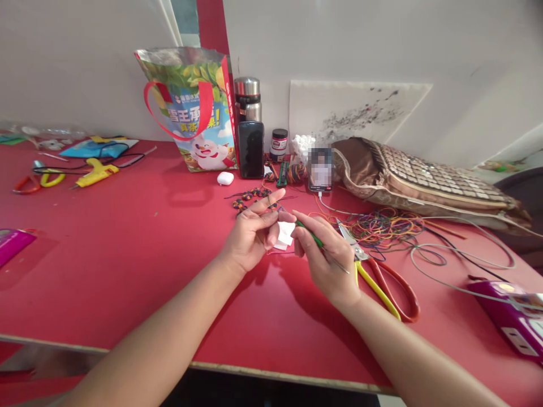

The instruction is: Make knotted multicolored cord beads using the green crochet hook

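Note:
My right hand (pixel 328 257) grips a thin crochet hook (pixel 311 234) with a green handle, its metal end showing past the palm. Facing it, my left hand (pixel 257 232) pinches a dark thread, which loops over the raised index finger (pixel 271 199). The fingertips of both hands nearly meet, and the small piece of work between them is mostly hidden. Under the hands lies a folded white paper (pixel 284 234). Just behind my left hand is a row of dark, multicoloured knotted pieces (pixel 248 198).
Large scissors (pixel 382 285) with red and yellow handles lie beside my right hand, near tangled coloured threads (pixel 386 230). A printed bag (pixel 195 113), a black phone (pixel 251 150) and a lit phone (pixel 320 172) stand behind. A yellow glue gun (pixel 97 172) lies left.

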Demonstrator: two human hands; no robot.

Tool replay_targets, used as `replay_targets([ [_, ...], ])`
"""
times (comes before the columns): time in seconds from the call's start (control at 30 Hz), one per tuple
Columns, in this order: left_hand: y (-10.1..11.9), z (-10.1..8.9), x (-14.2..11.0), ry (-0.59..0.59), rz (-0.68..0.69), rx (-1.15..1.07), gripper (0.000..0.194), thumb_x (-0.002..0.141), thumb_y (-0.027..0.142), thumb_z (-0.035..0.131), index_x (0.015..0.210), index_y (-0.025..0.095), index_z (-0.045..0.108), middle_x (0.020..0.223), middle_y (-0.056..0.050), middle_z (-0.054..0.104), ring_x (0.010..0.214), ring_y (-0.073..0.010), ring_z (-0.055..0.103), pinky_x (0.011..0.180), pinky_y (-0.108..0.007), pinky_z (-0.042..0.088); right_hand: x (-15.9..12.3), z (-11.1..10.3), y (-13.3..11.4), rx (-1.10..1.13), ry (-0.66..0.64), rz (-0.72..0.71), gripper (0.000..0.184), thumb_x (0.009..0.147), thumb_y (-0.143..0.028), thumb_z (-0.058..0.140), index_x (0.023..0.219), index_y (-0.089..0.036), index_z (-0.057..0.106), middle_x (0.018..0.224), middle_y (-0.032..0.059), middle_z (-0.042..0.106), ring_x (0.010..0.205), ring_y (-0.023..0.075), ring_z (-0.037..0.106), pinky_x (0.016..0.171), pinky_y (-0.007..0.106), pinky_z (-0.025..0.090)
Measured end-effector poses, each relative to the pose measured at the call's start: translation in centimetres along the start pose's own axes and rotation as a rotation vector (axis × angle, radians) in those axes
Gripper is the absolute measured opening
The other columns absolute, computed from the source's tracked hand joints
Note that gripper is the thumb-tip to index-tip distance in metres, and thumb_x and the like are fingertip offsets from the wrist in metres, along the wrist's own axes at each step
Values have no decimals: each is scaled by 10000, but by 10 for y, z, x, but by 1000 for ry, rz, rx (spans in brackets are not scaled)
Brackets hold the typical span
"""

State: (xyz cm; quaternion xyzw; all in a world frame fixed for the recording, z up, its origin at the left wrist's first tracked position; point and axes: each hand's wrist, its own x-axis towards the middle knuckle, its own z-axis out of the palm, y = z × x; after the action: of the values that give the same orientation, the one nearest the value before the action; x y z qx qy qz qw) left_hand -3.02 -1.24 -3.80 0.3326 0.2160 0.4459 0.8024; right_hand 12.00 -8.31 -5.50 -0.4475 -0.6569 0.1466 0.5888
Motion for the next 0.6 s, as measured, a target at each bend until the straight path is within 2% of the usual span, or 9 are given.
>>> replay_targets([
  [0.13, 4, -1, 0, -16, -73, -98, 498, 862, 22, 587, 1342, 123, 673, 743, -65, 783, 330, -22, 424, 372, -141, 317, 1, -3, 2, 56, -28, -41, 346, 1009, -144, 562, 1316, -247, 686, 773, -3, 628, 627, 125, 605, 637, 292, 532],
  [0.23, 6, -1, 0, -45, -88, -105, 553, 858, 11, 575, 1392, 140, 639, 725, -54, 776, 333, -21, 415, 381, -142, 320, 3, -5, 3, 96, -32, -31, 356, 1001, -136, 576, 1312, -265, 693, 787, -4, 644, 631, 122, 613, 649, 299, 537],
  [0.43, 5, -1, -3, -73, -7, 97, 561, 846, 133, 700, 1402, 146, 632, 795, -79, 793, 367, -59, 516, 396, -179, 375, 3, -12, 6, 211, -41, 122, 253, 1003, -216, 601, 1202, -263, 750, 782, 0, 668, 569, 114, 577, 599, 308, 499],
  [0.5, 2, 0, -4, -73, 16, 132, 569, 848, 162, 716, 1410, 158, 627, 811, -77, 796, 380, -68, 536, 409, -187, 402, 2, -13, 5, 186, -26, 163, 235, 1008, -246, 596, 1185, -258, 750, 786, 5, 675, 561, 119, 574, 582, 307, 493],
  [0.6, -3, 1, -3, -33, 18, 80, 590, 845, 147, 716, 1424, 194, 616, 810, -55, 797, 398, -62, 537, 421, -177, 413, 1, -8, 2, 50, -6, 104, 255, 1002, -239, 589, 1216, -247, 727, 790, 17, 688, 609, 147, 606, 625, 325, 524],
])
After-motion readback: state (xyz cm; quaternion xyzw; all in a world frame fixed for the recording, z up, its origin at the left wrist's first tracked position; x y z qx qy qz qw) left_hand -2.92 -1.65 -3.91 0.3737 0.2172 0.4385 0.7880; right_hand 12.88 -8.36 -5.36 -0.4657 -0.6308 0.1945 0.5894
